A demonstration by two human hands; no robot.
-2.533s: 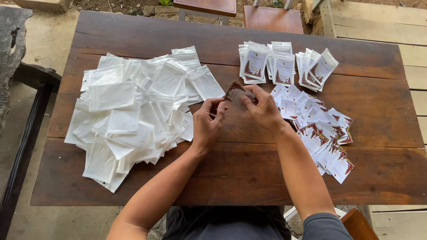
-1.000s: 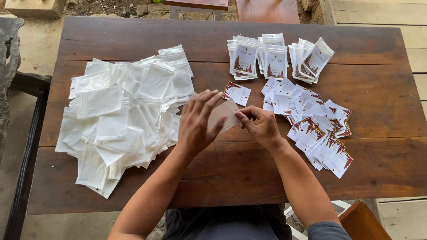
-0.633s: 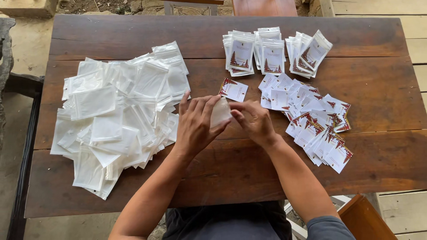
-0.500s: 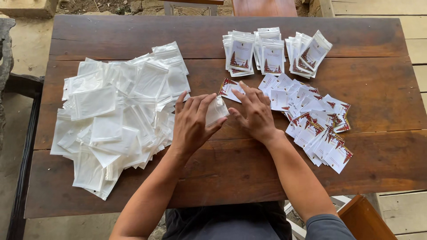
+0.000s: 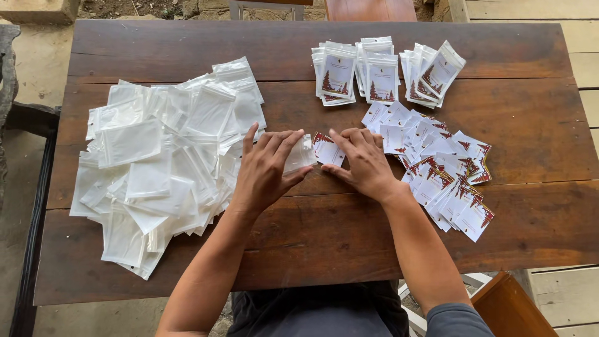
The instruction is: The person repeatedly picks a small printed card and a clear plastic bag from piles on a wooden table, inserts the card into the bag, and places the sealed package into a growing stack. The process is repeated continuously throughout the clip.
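My left hand holds a small clear plastic pouch just above the dark wooden table. My right hand lies flat beside it, fingers resting on a white printed card with red corner marks. The pouch and the card touch edge to edge between my hands. A big heap of empty clear pouches lies to the left of my left hand. Loose printed cards are spread to the right of my right hand.
Three stacks of filled pouches with cards inside stand at the table's far right. A wooden chair is behind the table, and another wooden seat corner shows at the bottom right. A dark bench edge runs along the left.
Both hands came down from in front of me to the tabletop. The left hand kept its clear pouch, and the right hand reached onto the loose card lying beside it.
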